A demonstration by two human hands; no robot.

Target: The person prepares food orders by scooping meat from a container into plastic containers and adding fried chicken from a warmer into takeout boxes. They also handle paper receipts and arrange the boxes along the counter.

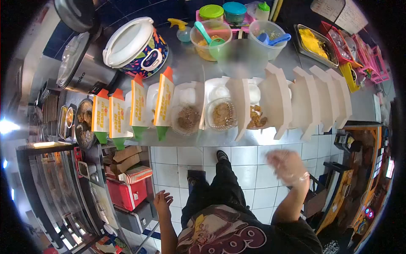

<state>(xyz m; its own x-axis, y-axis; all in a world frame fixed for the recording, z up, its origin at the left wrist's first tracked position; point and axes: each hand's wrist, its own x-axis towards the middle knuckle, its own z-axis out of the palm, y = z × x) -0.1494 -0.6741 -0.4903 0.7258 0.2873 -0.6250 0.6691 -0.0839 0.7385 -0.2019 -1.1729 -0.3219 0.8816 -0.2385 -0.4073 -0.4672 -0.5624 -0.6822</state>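
My left hand (163,200) hangs over the floor short of the counter, its fingers loosely apart with nothing in them. Off to the right, my right hand (288,167) is raised in front of the counter edge; motion smears its fingers, and a clear plastic glove seems to cover it. Neither hand touches anything I can see. Along the counter stands a row of takeaway boxes with raised lids (143,106). Two clear plastic tubs (222,114) with brown food sit in the middle boxes. Another box holds white rice (254,94) and browned food pieces (256,117).
Behind the boxes are a patterned rice cooker (153,50), a tub with a green ladle (217,45), a tub with a blue scoop (275,40) and a metal tray of yellow food (314,44). A red cooler (122,194) stands below left.
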